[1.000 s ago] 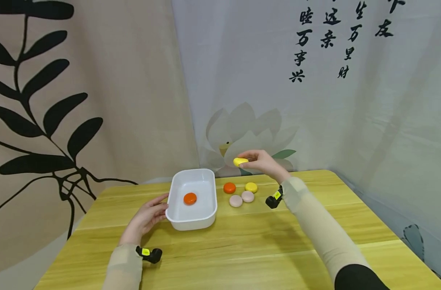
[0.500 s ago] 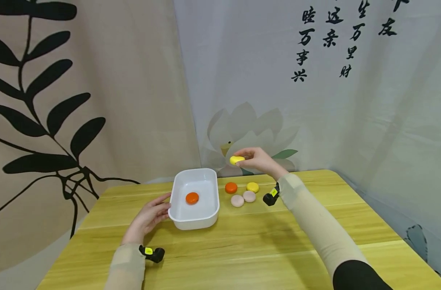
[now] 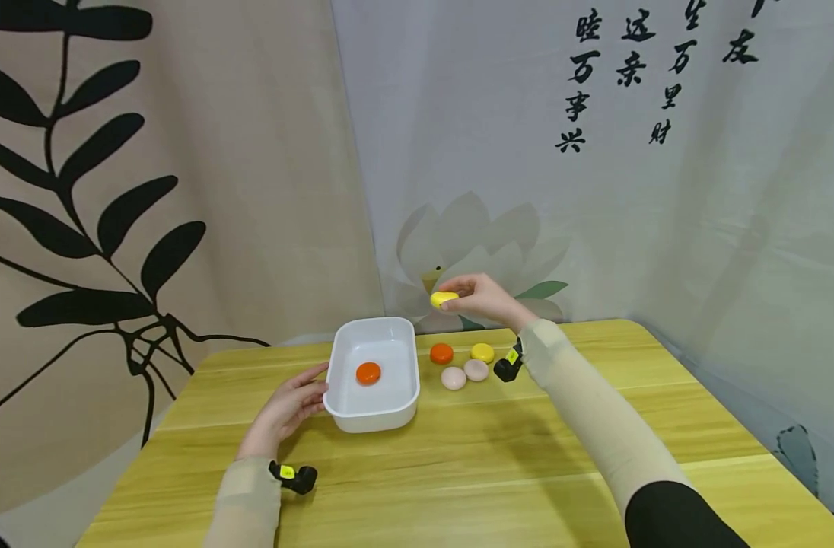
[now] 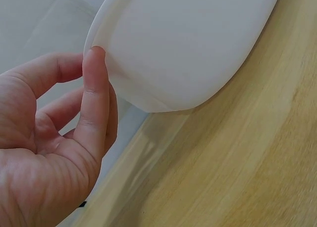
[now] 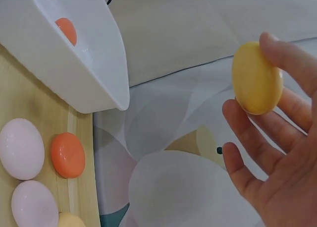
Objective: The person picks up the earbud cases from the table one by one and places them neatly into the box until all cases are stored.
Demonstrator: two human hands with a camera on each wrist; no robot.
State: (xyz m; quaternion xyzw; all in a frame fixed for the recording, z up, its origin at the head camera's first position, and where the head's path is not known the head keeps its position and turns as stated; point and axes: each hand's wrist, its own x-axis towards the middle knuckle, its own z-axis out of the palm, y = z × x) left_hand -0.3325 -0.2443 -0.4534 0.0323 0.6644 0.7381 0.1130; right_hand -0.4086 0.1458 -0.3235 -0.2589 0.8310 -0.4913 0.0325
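My right hand [image 3: 482, 297] pinches a glossy yellow rounded disc [image 3: 444, 299] between thumb and fingers. It is held up in the air behind the table's far edge, right of the tray; in the right wrist view the yellow disc [image 5: 257, 78] stands on edge. My left hand [image 3: 287, 407] touches the left side of a white rectangular tray [image 3: 372, 424] with its fingers. In the left wrist view the fingertips [image 4: 94, 63] lie at the tray's rim [image 4: 173, 48]. An orange disc [image 3: 368, 373] lies inside the tray.
Right of the tray, on the wooden table [image 3: 417, 487], lie an orange disc [image 3: 441, 353], a yellow disc [image 3: 482, 352] and two pale pink discs [image 3: 453, 378]. A printed cloth [image 3: 273, 167] hangs behind the table's far edge.
My right hand has moved slightly left and up with the yellow disc, closer to the tray. My left hand stays at the tray's side. The whole head view has shifted a little.
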